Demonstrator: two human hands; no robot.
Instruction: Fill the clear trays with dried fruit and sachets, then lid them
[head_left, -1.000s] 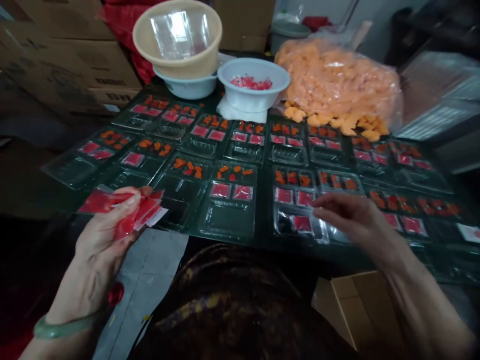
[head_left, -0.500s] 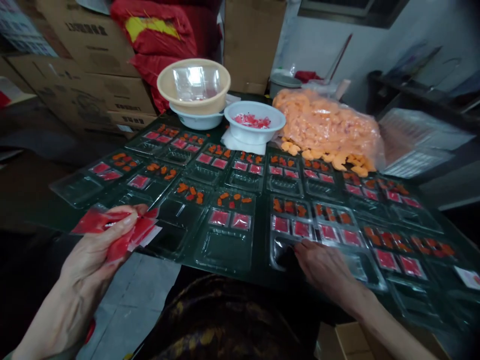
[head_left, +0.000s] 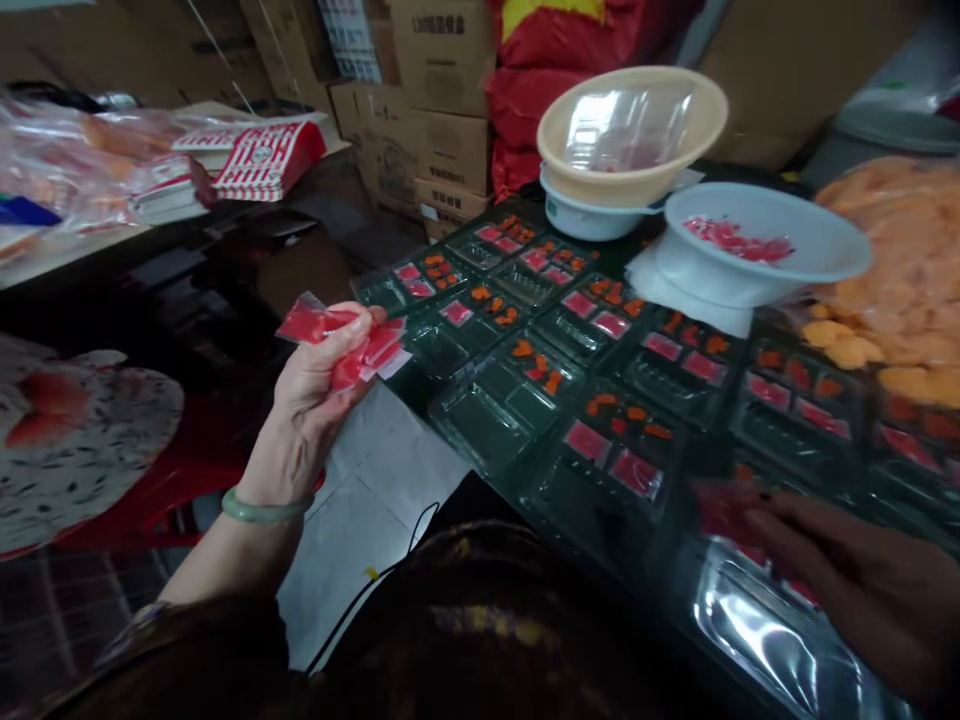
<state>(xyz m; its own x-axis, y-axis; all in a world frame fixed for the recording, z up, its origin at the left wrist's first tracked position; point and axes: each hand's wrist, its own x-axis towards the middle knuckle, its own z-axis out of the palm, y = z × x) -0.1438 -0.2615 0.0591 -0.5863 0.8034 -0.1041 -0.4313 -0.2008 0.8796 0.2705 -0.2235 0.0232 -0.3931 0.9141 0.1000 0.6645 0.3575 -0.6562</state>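
Observation:
My left hand (head_left: 322, 365), wearing a pale green bangle, is raised beyond the table's left edge. Its thumb and fingers pinch several flat red sachets (head_left: 366, 350). At the lower right is my right hand (head_left: 862, 570), smeared by motion, with a blurred red sachet (head_left: 716, 505) at its fingertips. Beneath that hand lies a shiny clear tray (head_left: 757, 625). The nearest tray to its left (head_left: 592, 500) holds orange pieces (head_left: 630, 412) and two red sachets. Another tray (head_left: 484, 420) has orange pieces and no sachet; the one behind it has one sachet (head_left: 456, 313).
More filled trays cover the dark green table. Behind them stand a white basin (head_left: 769, 265) of red sachets, a cream basin (head_left: 634, 170) and a bag of orange pieces (head_left: 900, 250). Left are a side table with red-striped packaging (head_left: 270, 160) and a patterned cushion (head_left: 86, 450).
The view has swung left, bringing the side table into sight. My left hand still grips its sachets. My right hand has lifted off the tray and shows a red sachet at its fingertips.

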